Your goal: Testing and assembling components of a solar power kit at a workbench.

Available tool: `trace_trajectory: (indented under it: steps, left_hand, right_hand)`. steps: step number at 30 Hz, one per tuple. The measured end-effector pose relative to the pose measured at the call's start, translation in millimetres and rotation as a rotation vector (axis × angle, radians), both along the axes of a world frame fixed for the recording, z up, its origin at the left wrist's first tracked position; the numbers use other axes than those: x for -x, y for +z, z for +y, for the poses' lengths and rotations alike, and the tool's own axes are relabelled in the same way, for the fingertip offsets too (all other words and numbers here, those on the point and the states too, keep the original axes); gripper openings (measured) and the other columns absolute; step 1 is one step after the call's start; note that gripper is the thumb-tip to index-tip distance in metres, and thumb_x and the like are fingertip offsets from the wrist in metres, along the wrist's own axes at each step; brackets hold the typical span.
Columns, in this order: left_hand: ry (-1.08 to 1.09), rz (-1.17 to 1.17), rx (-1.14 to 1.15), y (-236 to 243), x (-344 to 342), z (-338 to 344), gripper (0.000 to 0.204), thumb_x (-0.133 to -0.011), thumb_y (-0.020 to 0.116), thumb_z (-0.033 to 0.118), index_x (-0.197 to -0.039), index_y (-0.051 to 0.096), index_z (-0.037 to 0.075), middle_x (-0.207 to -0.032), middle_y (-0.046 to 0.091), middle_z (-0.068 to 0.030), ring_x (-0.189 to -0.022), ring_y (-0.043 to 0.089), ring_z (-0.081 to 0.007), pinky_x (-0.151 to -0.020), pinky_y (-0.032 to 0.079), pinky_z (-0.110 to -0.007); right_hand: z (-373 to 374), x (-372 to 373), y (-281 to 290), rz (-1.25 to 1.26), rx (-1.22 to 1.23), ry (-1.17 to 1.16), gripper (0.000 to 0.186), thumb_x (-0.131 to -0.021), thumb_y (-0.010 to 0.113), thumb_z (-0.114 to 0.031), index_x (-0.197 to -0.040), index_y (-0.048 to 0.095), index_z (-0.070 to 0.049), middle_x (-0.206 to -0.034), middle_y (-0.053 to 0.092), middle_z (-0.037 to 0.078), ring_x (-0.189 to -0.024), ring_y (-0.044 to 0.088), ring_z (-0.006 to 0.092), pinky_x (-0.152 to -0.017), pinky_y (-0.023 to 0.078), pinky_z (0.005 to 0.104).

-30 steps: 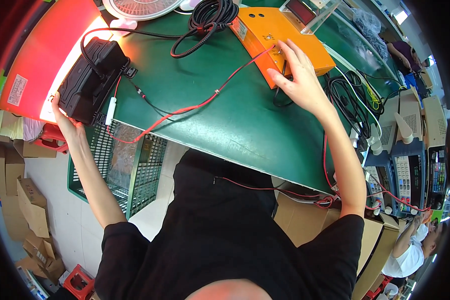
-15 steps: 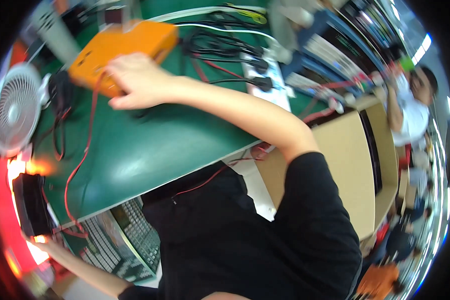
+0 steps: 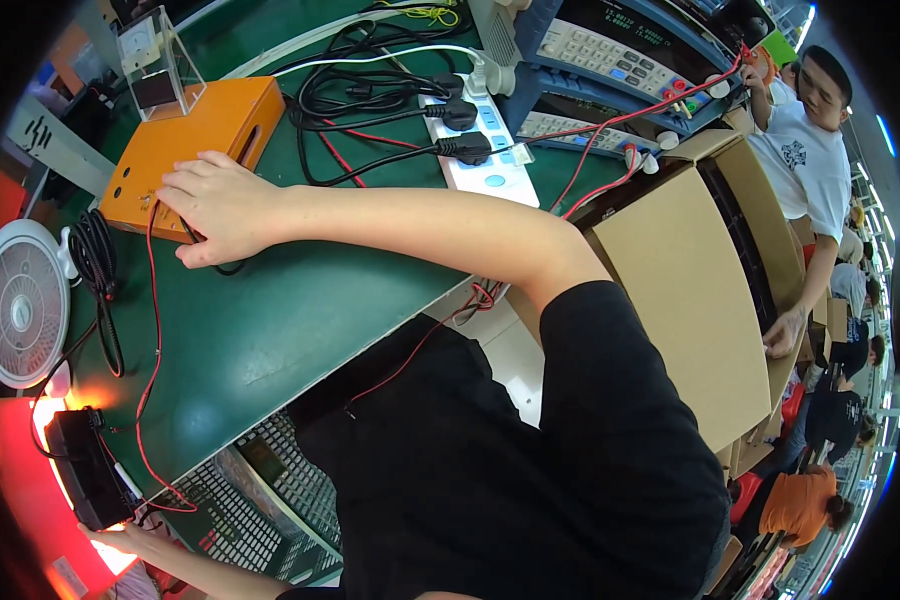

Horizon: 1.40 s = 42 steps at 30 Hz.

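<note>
My right hand (image 3: 220,205) lies with fingers spread over the front edge of an orange box (image 3: 215,120) on the green bench. A thin red lead (image 3: 156,330) and a black lead run from the box's front beside my fingers. At the bench's left end, my left hand (image 3: 115,538) grips the lower end of a black box (image 3: 88,465) with leads attached; some fingers are hidden behind it. Red light glows behind that box. A clear case (image 3: 160,65) with a dial meter stands on the orange box.
A white fan (image 3: 22,300) and coiled black cable (image 3: 92,250) sit at left. Behind my right arm are a power strip (image 3: 495,165), tangled cables (image 3: 355,95) and stacked bench instruments (image 3: 600,60). An open carton (image 3: 685,300) stands right; a co-worker (image 3: 810,150) has a hand at it.
The view has shifted, and the picture is sharper. My right hand stays on the orange box, my left at the black box. The co-worker's arm now reaches down to the carton.
</note>
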<state>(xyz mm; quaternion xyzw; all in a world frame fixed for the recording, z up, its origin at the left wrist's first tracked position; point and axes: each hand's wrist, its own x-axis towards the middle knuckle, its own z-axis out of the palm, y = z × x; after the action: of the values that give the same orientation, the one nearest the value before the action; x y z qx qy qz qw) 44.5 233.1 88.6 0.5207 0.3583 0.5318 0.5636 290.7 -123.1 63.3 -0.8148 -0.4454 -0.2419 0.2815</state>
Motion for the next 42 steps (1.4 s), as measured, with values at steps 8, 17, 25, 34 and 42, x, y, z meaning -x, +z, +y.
trace_trajectory:
  steps: [8, 17, 25, 34, 42]
  left_hand:
    - [-0.042, 0.079, -0.071, -10, 25, 0, 0.053, -0.081, 0.052, 0.04, -0.124, 0.046, 0.009, -0.125, 0.045, -0.0133, -0.111, 0.047, -0.0282, -0.09, 0.043, -0.044]
    - [-0.193, -0.241, 0.06, 17, 30, -98, 0.065, -0.077, 0.049, 0.044, -0.126, 0.041, 0.002, -0.127, 0.045, -0.0133, -0.115, 0.045, -0.0309, -0.096, 0.038, -0.046]
    - [-0.077, -0.302, -0.01, 63, 14, -82, 0.061, -0.074, 0.051, 0.042, -0.122, 0.048, 0.004, -0.126, 0.046, -0.0148, -0.116, 0.042, -0.0338, -0.097, 0.033, -0.05]
    - [-0.136, -0.344, -0.187, 95, 19, -37, 0.06, -0.078, 0.049, 0.04, -0.122, 0.046, -0.001, -0.125, 0.048, -0.0163, -0.114, 0.047, -0.0314, -0.096, 0.036, -0.047]
    - [-0.23, -0.519, -0.123, 126, -10, -69, 0.06, -0.078, 0.052, 0.033, -0.123, 0.043, -0.005, -0.124, 0.048, -0.0198, -0.113, 0.047, -0.0324, -0.097, 0.036, -0.045]
  right_hand:
    - [18, 36, 22, -0.52, 0.033, -0.071, 0.061, -0.069, 0.062, -0.033, -0.114, 0.049, 0.006, -0.123, 0.045, 0.023, -0.117, 0.041, 0.0315, -0.1, 0.029, 0.0445]
    - [19, 152, -13, -0.391, 0.35, 0.412, 0.072, -0.065, 0.063, -0.043, -0.119, 0.047, 0.003, -0.106, 0.053, 0.018, -0.106, 0.047, 0.029, -0.083, 0.039, 0.039]
    - [-96, 168, 1, -0.147, 1.033, 0.543, 0.014, -0.059, 0.06, -0.018, -0.059, 0.051, -0.007, -0.047, 0.045, 0.002, -0.045, 0.049, 0.0161, -0.051, 0.036, 0.0294]
    - [-51, 66, 126, 0.359, 0.113, 0.463, 0.045, -0.077, 0.064, -0.038, -0.099, 0.059, 0.001, -0.086, 0.059, 0.014, -0.081, 0.058, 0.0258, -0.07, 0.046, 0.0326]
    - [148, 2, 17, 0.438, -0.106, 0.517, 0.103, -0.055, 0.076, -0.04, -0.127, 0.021, 0.008, -0.118, 0.044, 0.027, -0.112, 0.044, 0.0388, -0.1, 0.03, 0.0425]
